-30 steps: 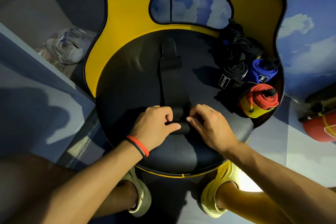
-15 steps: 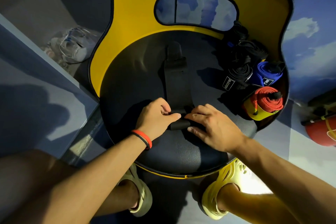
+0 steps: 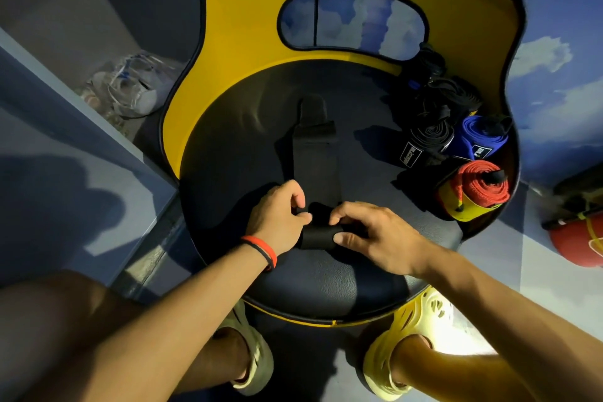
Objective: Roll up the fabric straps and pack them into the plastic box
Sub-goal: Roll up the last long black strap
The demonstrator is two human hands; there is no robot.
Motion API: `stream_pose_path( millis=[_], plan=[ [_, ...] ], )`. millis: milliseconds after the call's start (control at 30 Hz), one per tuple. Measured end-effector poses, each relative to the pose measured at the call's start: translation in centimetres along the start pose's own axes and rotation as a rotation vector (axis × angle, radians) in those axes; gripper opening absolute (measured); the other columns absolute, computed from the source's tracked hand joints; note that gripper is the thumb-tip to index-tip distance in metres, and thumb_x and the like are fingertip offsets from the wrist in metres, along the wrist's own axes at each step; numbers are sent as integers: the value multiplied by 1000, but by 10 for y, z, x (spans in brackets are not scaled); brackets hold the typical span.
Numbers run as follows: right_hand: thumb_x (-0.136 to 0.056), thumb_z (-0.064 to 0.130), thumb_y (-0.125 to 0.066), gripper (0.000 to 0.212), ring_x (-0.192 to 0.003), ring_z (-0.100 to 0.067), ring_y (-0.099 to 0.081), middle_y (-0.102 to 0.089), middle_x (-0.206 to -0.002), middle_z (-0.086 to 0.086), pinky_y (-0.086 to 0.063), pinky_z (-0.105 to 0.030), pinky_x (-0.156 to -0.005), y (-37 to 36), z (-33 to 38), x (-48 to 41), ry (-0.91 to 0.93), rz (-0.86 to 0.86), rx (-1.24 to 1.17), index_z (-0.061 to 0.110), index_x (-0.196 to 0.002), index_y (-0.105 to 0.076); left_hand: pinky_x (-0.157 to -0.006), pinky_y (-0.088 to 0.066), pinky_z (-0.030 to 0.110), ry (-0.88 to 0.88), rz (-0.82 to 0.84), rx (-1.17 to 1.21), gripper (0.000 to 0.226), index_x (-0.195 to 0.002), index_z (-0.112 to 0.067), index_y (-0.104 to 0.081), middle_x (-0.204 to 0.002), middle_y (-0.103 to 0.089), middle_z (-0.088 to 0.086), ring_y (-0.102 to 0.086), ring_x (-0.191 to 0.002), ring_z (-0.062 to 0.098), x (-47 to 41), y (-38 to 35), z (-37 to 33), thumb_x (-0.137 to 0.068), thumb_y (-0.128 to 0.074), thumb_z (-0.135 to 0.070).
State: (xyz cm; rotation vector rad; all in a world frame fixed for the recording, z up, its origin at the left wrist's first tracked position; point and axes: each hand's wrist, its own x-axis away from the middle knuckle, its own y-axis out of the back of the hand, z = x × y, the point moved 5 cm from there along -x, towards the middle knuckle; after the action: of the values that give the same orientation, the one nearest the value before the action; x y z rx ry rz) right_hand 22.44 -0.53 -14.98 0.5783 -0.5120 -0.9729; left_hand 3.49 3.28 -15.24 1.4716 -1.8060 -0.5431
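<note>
A black fabric strap [image 3: 315, 157] lies lengthwise down the middle of the black seat [image 3: 326, 281] of a yellow-backed chair. Its near end is wound into a small roll [image 3: 318, 233]. My left hand [image 3: 277, 219] pinches the roll's left end with thumb and curled fingers. My right hand [image 3: 375, 235] grips the right end, thumb underneath. On the seat's right side lie rolled straps: a black one [image 3: 424, 140], a blue one [image 3: 483, 137] and a red and yellow one [image 3: 473, 192]. A clear plastic box [image 3: 130, 91] sits on the floor at the left.
A tangle of loose black straps [image 3: 440, 98] is piled against the yellow chair back [image 3: 248, 16]. A red ball-like object [image 3: 580, 238] lies on the floor at the right edge. My feet in pale sandals [image 3: 414, 336] stand below the seat's front rim.
The roll between my hands has grown thicker and the flat stretch of strap shorter. Both hands shifted their fingers around the roll; the camera view tilted slightly.
</note>
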Motion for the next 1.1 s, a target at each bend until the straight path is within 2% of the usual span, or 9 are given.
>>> stream_pose_path(
  millis=[167, 267, 400, 533, 600, 700, 867, 967, 1100],
  plan=[
    [-98, 37, -64, 21, -103, -8, -53, -51, -110, 8, -44, -26, -93, -5, -2, 0, -45, -145, 30, 30, -118, -66, -62, -50, 32, -59, -90, -141, 33, -79, -24, -54, -93, -48, -8, -57, -74, 13, -1, 10, 0, -78, -83, -39],
    [-98, 40, -63, 25, -100, -7, -51, -45, -108, 9, -44, -25, -90, -4, -1, -3, -72, -200, 100, 31, -122, -66, -62, -52, 38, -183, -135, -173, 21, -78, -24, -59, -86, -52, -8, -59, -75, 16, 6, 11, -11, -89, -71, -37],
    [-99, 32, -63, 11, -97, -16, -53, -51, -104, 8, -48, -32, -85, -1, 10, -7, 17, -276, 177, 29, -109, -65, -68, -49, 30, -209, 75, -230, 32, -90, -32, -67, -90, -58, -13, -58, -82, 6, 16, 15, -23, -81, -68, -63],
    [-99, 43, -60, 19, -103, -15, -57, -59, -107, 10, -49, -35, -91, 3, 6, -12, 30, -237, 223, 30, -110, -67, -83, -56, 35, -164, 227, -126, 30, -102, -33, -75, -94, -67, -14, -64, -88, 5, 12, 24, -18, -74, -85, -39],
    [-92, 55, -65, 37, -113, -8, -53, -55, -117, 14, -45, -27, -100, 5, 0, -13, 5, -125, 198, 32, -121, -65, -88, -57, 34, -102, 259, 8, 26, -104, -31, -77, -95, -71, -14, -67, -89, 4, 8, 25, -12, -79, -83, -32],
    [-85, 51, -74, 53, -117, -3, -46, -42, -121, 16, -39, -19, -103, 5, -4, -11, 3, -76, 199, 31, -133, -63, -93, -52, 28, -111, 255, 6, 27, -112, -26, -76, -111, -61, -9, -64, -100, 9, 5, 21, -10, -86, -78, -33],
    [-94, 63, -55, 49, -114, -8, -57, -57, -117, 17, -47, -28, -96, 10, -7, -15, -14, -94, 200, 31, -131, -62, -88, -53, 33, -197, 236, -140, 36, -118, -34, -65, -112, -62, -12, -62, -101, 10, 9, 23, -18, -85, -72, -48],
    [-94, 56, -60, 32, -94, -5, -57, -61, -103, 13, -49, -30, -78, 13, -6, -15, -18, -156, 81, 33, -115, -56, -80, -56, 39, -199, 214, -106, 36, -102, -31, -59, -97, -69, -11, -66, -90, 11, 9, 27, -15, -76, -83, -40],
    [-93, 64, -52, 33, -94, -7, -58, -61, -99, 11, -50, -36, -81, 11, -7, -19, -45, -178, 73, 36, -110, -57, -82, -57, 39, -184, 147, -43, 23, -98, -28, -67, -102, -67, -9, -67, -90, 14, 4, 24, -8, -80, -81, -34]
  ],
)
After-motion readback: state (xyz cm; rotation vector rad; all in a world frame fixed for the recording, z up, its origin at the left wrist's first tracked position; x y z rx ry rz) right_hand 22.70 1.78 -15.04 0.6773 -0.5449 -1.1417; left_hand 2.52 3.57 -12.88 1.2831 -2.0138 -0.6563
